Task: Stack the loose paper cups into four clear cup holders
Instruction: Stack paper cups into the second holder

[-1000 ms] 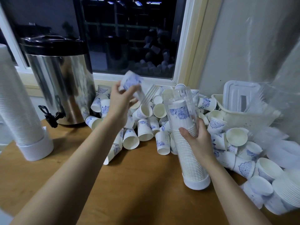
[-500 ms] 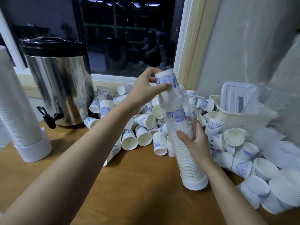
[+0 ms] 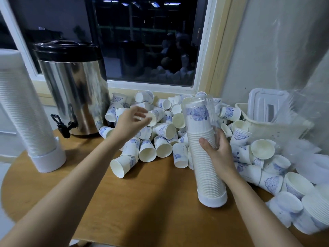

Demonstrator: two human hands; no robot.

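A clear cup holder with a white base stands slightly tilted on the wooden table, packed with stacked white paper cups almost to its top. My right hand grips its middle. My left hand hovers with spread, empty fingers over the heap of loose blue-patterned paper cups that lies against the window sill. A second holder full of cups stands at the far left. More loose cups lie to the right of the held holder.
A steel drinks urn with a black tap stands at the back left. A white plastic basket and crumpled clear wrap fill the right side. The table's rounded front edge is close to me.
My left hand carried a cup to the holder's top, let it go inside, and has moved back left over the heap, now empty. My right hand kept hold of the holder.
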